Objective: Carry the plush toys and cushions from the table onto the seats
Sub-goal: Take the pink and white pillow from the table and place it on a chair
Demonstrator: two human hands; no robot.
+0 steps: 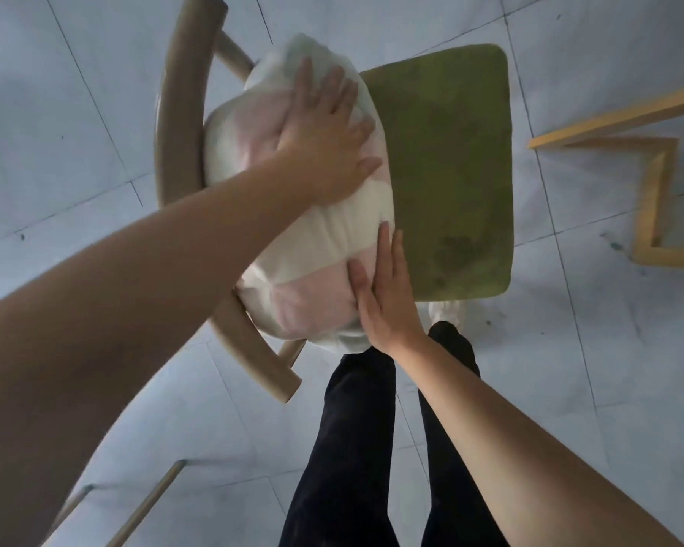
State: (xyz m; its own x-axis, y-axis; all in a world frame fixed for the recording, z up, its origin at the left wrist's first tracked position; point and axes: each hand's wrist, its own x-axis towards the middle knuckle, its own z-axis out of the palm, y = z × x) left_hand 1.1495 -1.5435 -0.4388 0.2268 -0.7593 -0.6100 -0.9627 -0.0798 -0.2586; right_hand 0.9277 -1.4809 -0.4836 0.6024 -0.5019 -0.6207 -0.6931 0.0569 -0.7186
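A white and pink checked cushion (316, 230) stands on edge on the green seat (447, 171) of a chair, leaning against its curved wooden backrest (178, 124). My left hand (324, 140) lies flat on the cushion's upper part with fingers spread. My right hand (384, 294) presses its straight fingers against the cushion's lower front edge, near the seat's corner.
Pale floor tiles surround the chair. A yellow wooden frame (648, 159) stands at the right. My legs in black trousers (356, 448) are just in front of the chair. Thin wooden legs of other furniture (147, 503) show at the bottom left.
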